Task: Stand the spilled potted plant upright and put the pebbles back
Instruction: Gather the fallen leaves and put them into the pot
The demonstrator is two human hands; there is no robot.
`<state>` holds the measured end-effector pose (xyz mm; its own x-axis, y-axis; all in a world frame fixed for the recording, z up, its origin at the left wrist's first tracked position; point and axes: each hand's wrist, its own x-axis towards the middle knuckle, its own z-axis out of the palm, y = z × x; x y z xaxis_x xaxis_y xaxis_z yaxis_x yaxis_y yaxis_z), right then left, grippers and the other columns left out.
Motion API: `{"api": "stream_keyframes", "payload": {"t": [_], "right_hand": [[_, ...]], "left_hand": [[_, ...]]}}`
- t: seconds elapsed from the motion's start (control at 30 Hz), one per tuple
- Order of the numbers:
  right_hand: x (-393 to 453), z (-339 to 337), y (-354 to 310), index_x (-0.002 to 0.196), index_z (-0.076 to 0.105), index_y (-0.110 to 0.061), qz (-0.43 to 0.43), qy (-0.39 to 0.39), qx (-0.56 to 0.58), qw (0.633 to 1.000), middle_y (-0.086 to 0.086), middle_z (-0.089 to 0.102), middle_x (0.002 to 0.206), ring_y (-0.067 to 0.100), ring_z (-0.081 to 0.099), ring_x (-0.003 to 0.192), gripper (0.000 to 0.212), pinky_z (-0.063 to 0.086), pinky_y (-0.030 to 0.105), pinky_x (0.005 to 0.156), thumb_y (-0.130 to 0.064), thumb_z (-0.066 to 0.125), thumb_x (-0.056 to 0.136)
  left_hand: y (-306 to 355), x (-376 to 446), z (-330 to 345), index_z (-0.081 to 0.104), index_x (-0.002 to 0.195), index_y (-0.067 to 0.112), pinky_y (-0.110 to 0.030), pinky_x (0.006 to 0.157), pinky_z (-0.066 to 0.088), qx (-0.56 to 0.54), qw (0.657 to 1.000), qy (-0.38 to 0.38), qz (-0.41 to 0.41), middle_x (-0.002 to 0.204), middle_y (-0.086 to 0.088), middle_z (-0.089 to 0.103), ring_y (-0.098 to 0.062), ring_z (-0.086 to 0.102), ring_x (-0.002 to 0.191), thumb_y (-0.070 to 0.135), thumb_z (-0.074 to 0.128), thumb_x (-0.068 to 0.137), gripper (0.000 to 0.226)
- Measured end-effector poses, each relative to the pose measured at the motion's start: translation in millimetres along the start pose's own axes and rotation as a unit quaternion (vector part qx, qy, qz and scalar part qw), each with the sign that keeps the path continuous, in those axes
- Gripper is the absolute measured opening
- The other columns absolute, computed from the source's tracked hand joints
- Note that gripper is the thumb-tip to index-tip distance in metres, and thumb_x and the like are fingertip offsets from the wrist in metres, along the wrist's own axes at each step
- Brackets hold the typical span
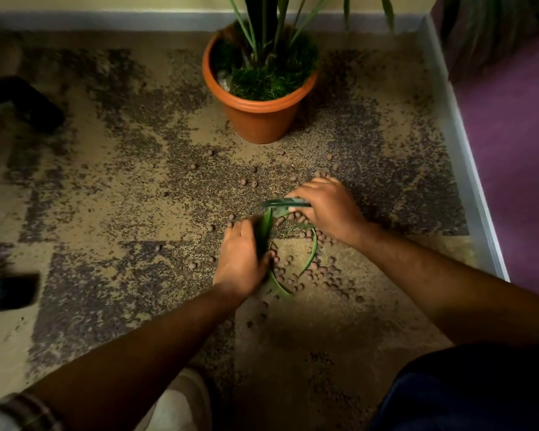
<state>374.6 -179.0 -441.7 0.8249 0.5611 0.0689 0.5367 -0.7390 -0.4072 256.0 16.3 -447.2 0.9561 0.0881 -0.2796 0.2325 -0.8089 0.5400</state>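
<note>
1. The orange pot (262, 116) stands upright on the carpet floor (112, 188), near the back wall's grey skirting (106, 21).
2. Inside the pot there is a plant (268, 42) with long narrow leaves, and low green grass-like tufts (271, 79) fill most of the top. At the left inner side of the pot a small pale patch shows; I cannot tell what it is.
3. The brown pebbles (318, 272) are not in the pot. They lie scattered on the floor in front of the pot, and most of them are gathered between and beside the two hands.
4. A long green leaf (308, 259) curves on the floor among the pebbles, in front of the pot.
5. The left hand (241, 259) is in front of the pot, palm down, with its fingers curled over a green leaf piece; it seems to grip it.
6. The right hand (327, 206) is just beyond the left one, nearer to the pot. Its fingers bend over the pebbles and a blurred greenish strip (280, 203); whether it really grips, I cannot tell.
</note>
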Motion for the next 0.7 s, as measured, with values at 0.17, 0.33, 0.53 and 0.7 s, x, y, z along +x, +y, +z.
{"api": "stream_keyframes", "payload": {"t": [0.17, 0.33, 0.53, 0.7], "right_hand": [[8, -12, -7, 0.12, 0.069, -0.011, 0.21, 0.012, 0.223, 0.952, -0.002, 0.069, 0.085, 0.009, 0.063, 0.067, 0.022, 0.051, 0.028, 0.057, -0.016, 0.066, 0.098], [9, -19, -18, 0.119, 0.063, -0.014, 0.316, -0.01, 0.518, 0.795, 0.014, 0.07, 0.1, 0.007, 0.06, 0.058, 0.02, 0.046, 0.025, 0.046, -0.016, 0.046, 0.109], [10, -38, -22, 0.13, 0.061, -0.005, 0.324, 0.005, 0.691, 0.646, 0.016, 0.069, 0.114, 0.019, 0.069, 0.085, 0.029, 0.057, 0.032, 0.066, -0.008, 0.048, 0.103], [23, -56, -32, 0.139, 0.052, 0.005, 0.314, 0.059, 0.723, 0.612, 0.017, 0.07, 0.109, 0.02, 0.067, 0.083, 0.041, 0.056, 0.031, 0.067, -0.018, 0.034, 0.111]], "left_hand": [[-4, 0, -4, 0.056, 0.131, 0.02, -0.008, 0.079, 0.048, -0.038, 0.999, -0.031, 0.01, 0.121, 0.0, 0.061, -0.003, 0.058, 0.096, 0.019, 0.065, 0.095, 0.037], [0, 6, -7, 0.064, 0.113, 0.021, -0.013, 0.06, 0.053, -0.037, 0.999, -0.015, 0.012, 0.095, 0.008, 0.062, 0.001, 0.061, 0.074, 0.017, 0.057, 0.1, 0.015], [17, 21, -21, 0.055, 0.101, 0.024, -0.02, 0.056, 0.056, -0.203, 0.975, 0.007, -0.087, 0.09, 0.003, 0.068, -0.008, 0.067, 0.071, 0.022, 0.05, 0.105, 0.007], [45, 48, -45, 0.056, 0.108, 0.026, -0.033, 0.066, 0.059, -0.403, 0.905, 0.028, -0.136, 0.101, -0.004, 0.069, -0.02, 0.069, 0.087, 0.021, 0.046, 0.107, 0.012]]}}
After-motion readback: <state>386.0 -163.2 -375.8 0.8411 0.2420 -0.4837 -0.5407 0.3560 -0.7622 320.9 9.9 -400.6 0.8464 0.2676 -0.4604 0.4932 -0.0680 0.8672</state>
